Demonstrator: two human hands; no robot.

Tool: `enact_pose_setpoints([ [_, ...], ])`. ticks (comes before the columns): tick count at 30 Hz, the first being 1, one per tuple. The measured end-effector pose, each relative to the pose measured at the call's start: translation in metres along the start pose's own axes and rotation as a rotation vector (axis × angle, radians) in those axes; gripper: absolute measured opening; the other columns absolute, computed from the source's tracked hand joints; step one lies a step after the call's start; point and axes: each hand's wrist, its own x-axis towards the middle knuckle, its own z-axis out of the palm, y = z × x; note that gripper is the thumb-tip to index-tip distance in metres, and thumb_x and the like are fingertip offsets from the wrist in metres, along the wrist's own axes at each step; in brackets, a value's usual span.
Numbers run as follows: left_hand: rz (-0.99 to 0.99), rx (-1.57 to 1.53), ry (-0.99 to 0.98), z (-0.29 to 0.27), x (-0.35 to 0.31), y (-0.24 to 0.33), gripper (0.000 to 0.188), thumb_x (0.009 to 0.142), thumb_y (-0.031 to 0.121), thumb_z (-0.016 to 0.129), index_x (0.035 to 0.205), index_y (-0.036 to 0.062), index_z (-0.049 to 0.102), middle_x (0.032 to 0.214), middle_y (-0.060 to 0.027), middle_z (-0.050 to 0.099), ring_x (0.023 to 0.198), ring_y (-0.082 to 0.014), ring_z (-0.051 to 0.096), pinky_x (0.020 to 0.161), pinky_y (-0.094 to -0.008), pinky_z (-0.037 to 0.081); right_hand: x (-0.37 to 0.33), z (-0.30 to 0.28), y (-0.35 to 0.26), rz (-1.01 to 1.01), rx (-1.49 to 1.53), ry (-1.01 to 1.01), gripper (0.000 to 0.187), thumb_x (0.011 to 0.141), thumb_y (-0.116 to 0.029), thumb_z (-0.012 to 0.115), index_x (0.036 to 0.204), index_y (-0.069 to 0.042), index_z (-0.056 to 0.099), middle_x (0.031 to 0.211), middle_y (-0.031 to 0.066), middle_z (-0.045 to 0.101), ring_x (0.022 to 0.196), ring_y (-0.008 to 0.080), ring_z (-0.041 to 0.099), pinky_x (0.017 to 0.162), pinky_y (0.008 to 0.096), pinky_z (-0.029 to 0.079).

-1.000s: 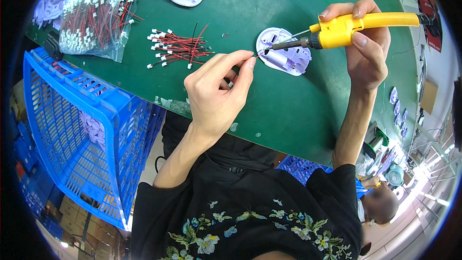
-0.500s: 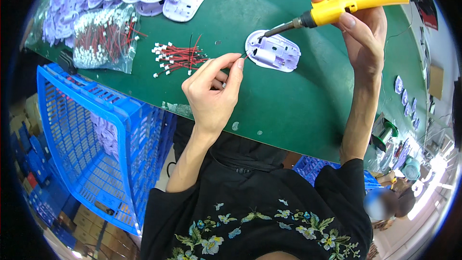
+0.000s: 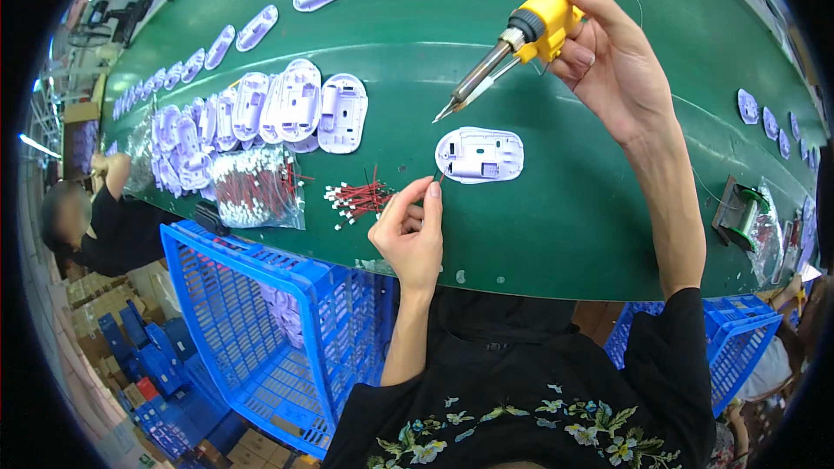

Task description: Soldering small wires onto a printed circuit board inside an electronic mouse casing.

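In front of me a pale lilac plastic housing (image 3: 499,156) lies hollow side up on the green table. My left hand (image 3: 410,239) is closed in a pinch on a thin red-and-black wire lead (image 3: 441,177), whose end reaches the housing's lower left edge. With my right hand (image 3: 625,78) I grip a yellow soldering iron (image 3: 546,19). Its metal tip points down and left, above the housing's left end and apart from it. Beside my left hand lies a loose bunch of red and black wire leads (image 3: 356,198) with white connectors.
A clear bag of wire leads (image 3: 258,189) and a heap of lilac housings (image 3: 295,104) sit to the left. More housings line the far edge. A solder spool (image 3: 745,217) stands at right. Below the table is a blue crate (image 3: 252,339); another person (image 3: 109,226) sits far left.
The soldering iron has lifted off the housing and now tilts more steeply. My left hand still pinches the lead at the housing's edge. The whole view has shifted.
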Motion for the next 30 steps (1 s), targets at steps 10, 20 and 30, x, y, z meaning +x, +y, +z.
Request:
enact_pose_setpoints([
  [10, -0.018, 0.012, 0.005, 0.000, -0.002, 0.000, 0.013, 0.092, 0.001, 0.077, 0.103, -0.0028, 0.077, 0.087, -0.0040, 0.072, 0.057, 0.0007, 0.052, 0.047, -0.0167, 0.036, -0.003, -0.007, 0.005, 0.007, -0.003, -0.033, 0.041, 0.091, -0.040, 0.078, 0.111, -0.005, 0.066, 0.074, -0.0058, 0.049, 0.059, 0.0019, 0.040, 0.061, 0.0224, 0.039],
  [20, -0.001, 0.028, 0.027, 0.001, -0.002, 0.001, 0.013, 0.092, 0.001, 0.077, 0.103, -0.0038, 0.077, 0.084, -0.0024, 0.072, 0.056, 0.0017, 0.050, 0.046, -0.0165, 0.035, -0.003, 0.003, 0.021, -0.197, -0.316, -0.131, 0.037, 0.095, -0.012, 0.071, 0.123, -0.007, 0.048, 0.098, 0.0150, 0.069, 0.088, 0.0200, 0.068, 0.073, 0.0278, 0.054],
  [30, -0.005, -0.024, 0.009, 0.001, 0.000, 0.005, 0.010, 0.090, 0.001, 0.077, 0.100, -0.0025, 0.077, 0.078, -0.0024, 0.071, 0.054, -0.0005, 0.054, 0.044, -0.0180, 0.035, 0.005, 0.005, 0.045, -0.162, -0.379, -0.253, 0.039, 0.092, -0.002, 0.069, 0.117, -0.008, 0.040, 0.097, 0.0195, 0.070, 0.095, 0.0265, 0.072, 0.077, 0.0323, 0.059],
])
